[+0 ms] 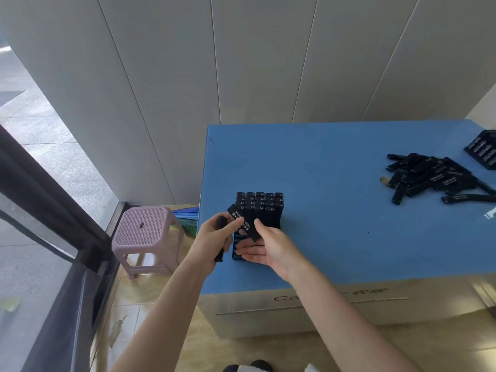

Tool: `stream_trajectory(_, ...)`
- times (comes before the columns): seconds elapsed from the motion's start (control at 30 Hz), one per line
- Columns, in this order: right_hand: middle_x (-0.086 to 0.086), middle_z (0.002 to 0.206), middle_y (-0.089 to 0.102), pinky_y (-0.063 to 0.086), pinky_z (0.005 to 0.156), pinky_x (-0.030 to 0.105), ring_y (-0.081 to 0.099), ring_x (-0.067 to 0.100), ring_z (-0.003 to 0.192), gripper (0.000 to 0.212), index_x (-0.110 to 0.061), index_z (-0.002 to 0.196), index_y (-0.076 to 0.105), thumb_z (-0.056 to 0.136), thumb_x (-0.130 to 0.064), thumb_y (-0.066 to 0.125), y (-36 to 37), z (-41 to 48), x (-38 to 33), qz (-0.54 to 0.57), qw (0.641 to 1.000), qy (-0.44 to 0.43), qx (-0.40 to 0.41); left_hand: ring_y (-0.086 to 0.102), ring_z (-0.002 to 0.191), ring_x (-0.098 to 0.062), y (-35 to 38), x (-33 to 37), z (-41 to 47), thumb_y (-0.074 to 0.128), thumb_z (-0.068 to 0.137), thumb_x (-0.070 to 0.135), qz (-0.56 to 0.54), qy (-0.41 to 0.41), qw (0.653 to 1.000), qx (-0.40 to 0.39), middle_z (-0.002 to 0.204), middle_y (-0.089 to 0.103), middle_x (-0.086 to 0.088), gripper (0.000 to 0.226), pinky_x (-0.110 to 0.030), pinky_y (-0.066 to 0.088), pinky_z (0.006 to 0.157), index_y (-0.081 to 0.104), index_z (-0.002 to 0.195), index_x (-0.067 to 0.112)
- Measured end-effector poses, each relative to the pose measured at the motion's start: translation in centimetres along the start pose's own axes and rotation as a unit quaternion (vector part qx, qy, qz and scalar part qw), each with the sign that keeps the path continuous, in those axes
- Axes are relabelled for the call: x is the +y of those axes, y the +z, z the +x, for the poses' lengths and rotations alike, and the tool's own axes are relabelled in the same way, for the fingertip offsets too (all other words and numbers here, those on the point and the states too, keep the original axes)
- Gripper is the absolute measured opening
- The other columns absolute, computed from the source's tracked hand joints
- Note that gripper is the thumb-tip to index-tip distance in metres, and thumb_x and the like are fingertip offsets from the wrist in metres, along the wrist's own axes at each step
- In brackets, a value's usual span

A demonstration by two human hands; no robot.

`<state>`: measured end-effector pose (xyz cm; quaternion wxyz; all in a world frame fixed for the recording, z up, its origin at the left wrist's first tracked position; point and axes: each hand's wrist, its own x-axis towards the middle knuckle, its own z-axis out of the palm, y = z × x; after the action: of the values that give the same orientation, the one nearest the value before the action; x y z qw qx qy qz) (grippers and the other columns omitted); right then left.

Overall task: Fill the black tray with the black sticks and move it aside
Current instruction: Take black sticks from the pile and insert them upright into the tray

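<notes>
The black tray (237, 255) sits near the left front of the blue table top (335, 210), with several rows of black sticks (261, 204) standing upright in its far half. My left hand (214, 238) grips a few black sticks (220, 247) at the tray's left edge. My right hand (264, 247) lies over the tray's near slots, and its thumb and fingers pinch one tilted black stick (245, 224) with white print. A loose pile of black sticks (434, 178) lies far right on the table.
A second black tray (483, 150) holding sticks sits at the table's far right edge. A pink plastic stool (146, 234) stands on the floor left of the table, beside a dark-framed glass door. The table top rests on a cardboard box (322, 310).
</notes>
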<state>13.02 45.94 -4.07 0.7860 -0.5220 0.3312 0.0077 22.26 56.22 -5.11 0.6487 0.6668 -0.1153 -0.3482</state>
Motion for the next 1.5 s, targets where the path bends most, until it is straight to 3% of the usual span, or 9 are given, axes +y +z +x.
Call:
stream_trajectory(0.13, 0.002, 0.072, 0.055, 0.05, 0.054, 0.018, 0.057, 0.011, 0.062, 0.022, -0.009, 0.1, 0.06, 0.096, -0.028, 0.048, -1.0, 0.2, -0.4, 0.035, 0.999, 0.014, 0.018, 0.03, 0.04, -0.01, -0.1, -0.2, 0.2, 0.063, 0.088, 0.02, 0.026, -0.011, 0.999, -0.026, 0.048, 0.04, 0.0, 0.015, -0.021, 0.025, 0.044, 0.055, 0.082, 0.009)
stream_trajectory(0.27, 0.001, 0.08, 0.056, 0.051, 0.06, 0.013, 0.057, 0.009, 0.065, 0.006, -0.013, 0.091, 0.062, 0.091, -0.01, 0.056, -3.4, 0.1, -1.0, -0.051, 0.992, -0.096, 0.07, 0.033, 0.038, -0.008, -0.7, -0.3, 0.7, 0.053, 0.092, 0.01, 0.0, -0.052, 0.999, 0.008, 0.071, 0.054, -0.003, 0.009, -0.018, 0.028, 0.04, 0.06, 0.096, 0.005)
stream_trajectory(0.47, -0.009, 0.079, 0.064, 0.044, 0.064, 0.007, 0.059, -0.001, 0.062, 0.018, -0.022, 0.082, 0.059, 0.077, -0.012, 0.073, -7.3, -0.9, -3.1, -0.303, 0.886, -0.272, 0.22, 0.033, 0.034, -0.008, -1.5, 0.4, 1.3, 0.048, 0.093, 0.01, -0.09, -0.085, 0.992, 0.028, 0.064, 0.043, -0.003, 0.015, -0.017, 0.029, 0.036, 0.05, 0.078, 0.009)
stream_trajectory(0.57, -0.009, 0.078, 0.066, 0.045, 0.067, 0.005, 0.062, -0.001, 0.066, 0.013, -0.021, 0.084, 0.064, 0.08, -0.011, 0.07, -8.1, -0.2, -3.4, -0.378, 0.846, -0.302, 0.223, 0.033, 0.037, -0.009, -1.3, 0.6, 1.5, 0.043, 0.094, 0.011, -0.117, -0.095, 0.988, 0.027, 0.062, 0.041, -0.002, 0.014, -0.018, 0.028, 0.038, 0.052, 0.084, 0.008)
stream_trajectory(0.77, -0.008, 0.085, 0.062, 0.051, 0.076, 0.024, 0.063, 0.013, 0.072, 0.014, -0.014, 0.095, 0.071, 0.081, -0.011, 0.068, -7.6, 1.5, -2.5, -0.466, 0.792, -0.339, 0.203, 0.034, 0.042, -0.011, -1.0, 0.7, 1.5, 0.043, 0.096, 0.016, -0.11, -0.096, 0.989, 0.002, 0.062, 0.043, -0.002, 0.017, -0.02, 0.028, 0.043, 0.058, 0.094, 0.007)
stream_trajectory(0.93, -0.005, 0.094, 0.07, 0.05, 0.078, 0.023, 0.061, 0.009, 0.07, 0.017, -0.015, 0.097, 0.068, 0.081, -0.014, 0.07, -7.3, 2.4, -1.9, -0.476, 0.784, -0.336, 0.214, 0.037, 0.043, -0.01, -0.9, 0.6, 1.4, 0.044, 0.097, 0.019, -0.098, -0.086, 0.991, -0.009, 0.062, 0.047, -0.001, 0.02, -0.019, 0.031, 0.044, 0.062, 0.099, 0.009)
stream_trajectory(1.17, -0.003, 0.085, 0.069, 0.052, 0.077, 0.037, 0.064, 0.016, 0.074, 0.008, -0.011, 0.086, 0.07, 0.079, -0.014, 0.071, -7.2, 2.7, -2.9, -0.529, 0.76, -0.344, 0.158, 0.04, 0.045, -0.009, -0.9, 0.6, 1.6, 0.045, 0.097, 0.02, -0.108, -0.082, 0.991, -0.007, 0.066, 0.049, -0.002, 0.021, -0.02, 0.034, 0.048, 0.063, 0.101, 0.009)
stream_trajectory(1.4, -0.01, 0.099, 0.059, 0.041, 0.061, 0.025, 0.056, 0.009, 0.088, 0.013, -0.022, 0.096, 0.072, 0.085, -0.025, 0.065, -6.3, 2.5, -2.0, -0.562, 0.71, -0.357, 0.228, 0.04, 0.058, -0.013, -0.6, 1.1, 1.5, 0.05, 0.095, 0.021, -0.096, -0.078, 0.992, 0.002, 0.075, 0.041, -0.002, 0.021, -0.024, 0.038, 0.057, 0.066, 0.1, 0.01)
stream_trajectory(1.5, -0.01, 0.097, 0.057, 0.042, 0.064, 0.016, 0.054, 0.004, 0.079, 0.014, -0.022, 0.097, 0.07, 0.085, -0.02, 0.063, -4.7, 1.9, -1.0, -0.439, 0.778, -0.389, 0.225, 0.04, 0.063, -0.014, -0.6, 1.2, 1.3, 0.05, 0.095, 0.025, -0.069, -0.073, 0.995, 0.007, 0.076, 0.041, -0.003, 0.022, -0.026, 0.037, 0.062, 0.069, 0.099, 0.013)
